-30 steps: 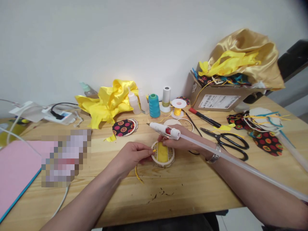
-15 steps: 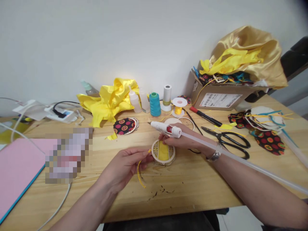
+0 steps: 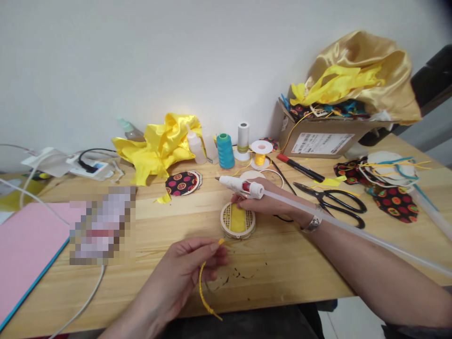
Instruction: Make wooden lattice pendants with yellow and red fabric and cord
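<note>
Head view: the yellow cord hangs pinched between the left fingers.

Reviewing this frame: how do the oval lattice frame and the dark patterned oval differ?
The lattice frame has a plain yellow centre; the patterned oval is dark with round motifs. The lattice frame sits at the fingertips of the right hand; the patterned oval lies apart from both hands. Both show pale edging.

A plain, pale grey wall stands behind the far edge of the light-wood desk. Pale, jointed floor tiles show beyond the near edge, toward the right corner.
</note>
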`<state>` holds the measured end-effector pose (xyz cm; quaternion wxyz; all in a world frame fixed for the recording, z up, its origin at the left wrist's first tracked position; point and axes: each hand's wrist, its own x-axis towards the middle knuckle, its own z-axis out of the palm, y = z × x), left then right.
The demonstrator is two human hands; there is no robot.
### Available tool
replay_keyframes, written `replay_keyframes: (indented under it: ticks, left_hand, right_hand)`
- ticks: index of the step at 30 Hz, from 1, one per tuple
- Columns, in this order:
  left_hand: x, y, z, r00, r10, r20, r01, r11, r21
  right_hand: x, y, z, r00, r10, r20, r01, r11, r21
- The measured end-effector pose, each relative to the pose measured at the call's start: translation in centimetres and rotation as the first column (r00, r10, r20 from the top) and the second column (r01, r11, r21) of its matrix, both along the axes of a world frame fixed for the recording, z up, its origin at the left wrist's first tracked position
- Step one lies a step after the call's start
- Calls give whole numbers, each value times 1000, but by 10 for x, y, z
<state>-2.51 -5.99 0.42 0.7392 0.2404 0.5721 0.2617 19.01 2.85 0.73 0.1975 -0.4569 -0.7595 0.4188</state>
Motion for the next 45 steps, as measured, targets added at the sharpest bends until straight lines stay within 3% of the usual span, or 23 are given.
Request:
replay_keyframes:
  ticks: [5, 19, 45]
  left_hand:
    - [17, -6, -6, 995, -96, 5, 96, 995, 3]
    - [30, -1, -9, 999, -47, 23, 49, 993, -104]
    - [47, 4, -1, 996, 11, -83, -20, 994, -110]
  right_hand:
    - [1, 2, -6, 1000, -17, 8, 17, 1000, 11]
    - [2, -3, 3, 1000, 16, -13, -16, 999, 30]
    - [2, -4, 1, 1000, -14, -20, 14, 1000, -14]
